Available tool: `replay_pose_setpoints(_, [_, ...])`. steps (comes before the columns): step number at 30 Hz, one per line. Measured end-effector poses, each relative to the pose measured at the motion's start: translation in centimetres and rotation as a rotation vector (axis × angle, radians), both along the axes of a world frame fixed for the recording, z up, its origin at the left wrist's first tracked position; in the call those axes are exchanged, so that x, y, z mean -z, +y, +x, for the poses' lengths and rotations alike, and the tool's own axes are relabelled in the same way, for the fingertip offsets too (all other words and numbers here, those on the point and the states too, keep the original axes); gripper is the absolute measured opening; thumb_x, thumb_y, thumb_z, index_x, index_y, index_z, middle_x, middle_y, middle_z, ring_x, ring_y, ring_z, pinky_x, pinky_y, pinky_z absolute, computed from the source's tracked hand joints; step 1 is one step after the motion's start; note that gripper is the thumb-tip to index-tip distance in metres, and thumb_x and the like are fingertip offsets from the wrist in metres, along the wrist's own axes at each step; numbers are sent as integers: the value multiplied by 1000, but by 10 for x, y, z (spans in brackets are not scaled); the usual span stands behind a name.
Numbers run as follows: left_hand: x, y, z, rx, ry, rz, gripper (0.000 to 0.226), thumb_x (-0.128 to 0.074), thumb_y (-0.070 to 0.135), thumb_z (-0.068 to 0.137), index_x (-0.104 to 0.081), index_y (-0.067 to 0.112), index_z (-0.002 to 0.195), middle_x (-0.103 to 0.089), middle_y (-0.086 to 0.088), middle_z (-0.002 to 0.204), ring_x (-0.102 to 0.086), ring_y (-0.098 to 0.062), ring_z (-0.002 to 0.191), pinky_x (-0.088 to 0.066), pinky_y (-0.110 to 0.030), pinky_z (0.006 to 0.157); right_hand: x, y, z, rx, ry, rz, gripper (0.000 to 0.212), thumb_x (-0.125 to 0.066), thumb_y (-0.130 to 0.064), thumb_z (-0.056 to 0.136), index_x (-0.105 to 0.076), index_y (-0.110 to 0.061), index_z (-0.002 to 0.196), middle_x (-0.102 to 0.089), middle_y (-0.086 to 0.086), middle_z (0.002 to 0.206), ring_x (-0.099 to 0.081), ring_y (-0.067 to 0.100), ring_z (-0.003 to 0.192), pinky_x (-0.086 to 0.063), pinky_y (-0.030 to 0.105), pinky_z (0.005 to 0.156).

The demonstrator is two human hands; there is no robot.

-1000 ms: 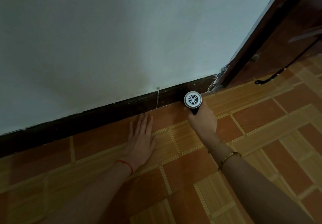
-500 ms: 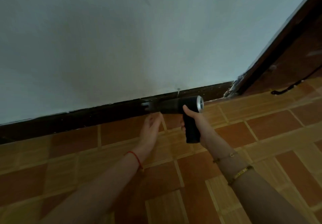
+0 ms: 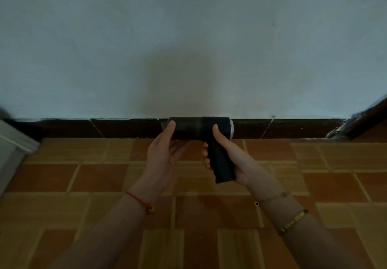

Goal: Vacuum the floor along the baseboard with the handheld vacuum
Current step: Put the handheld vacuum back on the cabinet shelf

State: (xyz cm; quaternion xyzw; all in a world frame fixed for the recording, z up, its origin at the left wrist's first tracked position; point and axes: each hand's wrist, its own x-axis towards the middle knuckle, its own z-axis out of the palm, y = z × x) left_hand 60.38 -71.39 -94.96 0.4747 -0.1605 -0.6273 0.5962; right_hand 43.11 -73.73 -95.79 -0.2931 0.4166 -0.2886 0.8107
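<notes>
You held the black handheld vacuum level above the tiled floor, its barrel parallel to the dark baseboard.

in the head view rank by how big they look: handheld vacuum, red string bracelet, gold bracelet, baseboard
1. baseboard
2. handheld vacuum
3. gold bracelet and red string bracelet: look alike, too close to rank
</notes>
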Motion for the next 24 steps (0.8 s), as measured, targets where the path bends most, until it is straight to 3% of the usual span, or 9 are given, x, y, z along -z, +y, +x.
replay_pose_setpoints(4, [-13, 21, 36, -43, -52, -54, 51, -62, 36, 88, -58, 5, 128, -67, -19, 123, -67, -28, 113, -59, -30, 86, -13, 7, 37, -105, -17, -15, 52, -71, -66, 69, -63, -15, 77, -57, -1, 65, -58, 15, 58, -52, 26, 58])
replay_pose_setpoints(9, [-22, 39, 57, -111, -57, -96, 54, -64, 38, 83, -59, 6, 127, -67, -20, 122, -67, -29, 112, -58, -34, 90, -21, 16, 64, -166, 2, -59, 53, -72, -68, 69, -64, -16, 78, -59, 0, 66, -58, 15, 56, -52, 26, 55])
replay_pose_setpoints(16, [-22, 45, 63, -149, 1, -121, 46, -67, 37, 80, -63, 10, 117, -73, -13, 109, -72, -22, 100, -58, -25, 76, -24, 17, 71, -190, 27, -91, 55, -70, -69, 70, -66, -15, 78, -60, 3, 67, -59, 17, 56, -52, 27, 56])
replay_pose_setpoints(24, [-18, 40, 61, -166, 2, -87, 48, -68, 38, 81, -62, 9, 119, -71, -16, 115, -71, -25, 105, -59, -28, 79, -19, 12, 71, -170, 94, -94, 65, -68, -70, 70, -63, -9, 91, -66, 7, 74, -63, 20, 61, -55, 29, 60])
